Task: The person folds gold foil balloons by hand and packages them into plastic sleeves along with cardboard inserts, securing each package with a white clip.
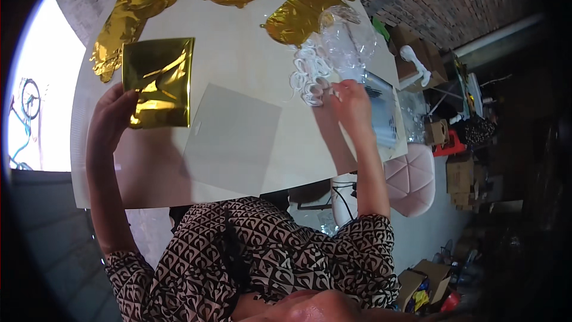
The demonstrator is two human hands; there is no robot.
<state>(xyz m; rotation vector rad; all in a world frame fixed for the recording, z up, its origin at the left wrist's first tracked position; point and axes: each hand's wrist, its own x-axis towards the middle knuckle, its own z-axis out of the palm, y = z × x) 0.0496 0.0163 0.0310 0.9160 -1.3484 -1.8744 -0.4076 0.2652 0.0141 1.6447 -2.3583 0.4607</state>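
Observation:
My left hand (116,110) is closed on the lower left edge of a folded gold foil packet (159,80), shiny and nearly square, held up above the table. Over on the right, my right hand (354,106) reaches a pile of small white string coils (310,71). Its fingertips are drawn together at the pile's right edge; what lies between them is too small to make out. Between my hands a flat greyish rectangular sheet (235,140) lies tilted on the pale table (250,53).
Flat gold foil balloons lie along the far side, one at the far left (122,27) and one near the coils (298,21). Crumpled clear plastic (348,36) and a stack of clear bags (381,110) are at the right. A pink stool (411,180) stands beyond the right edge.

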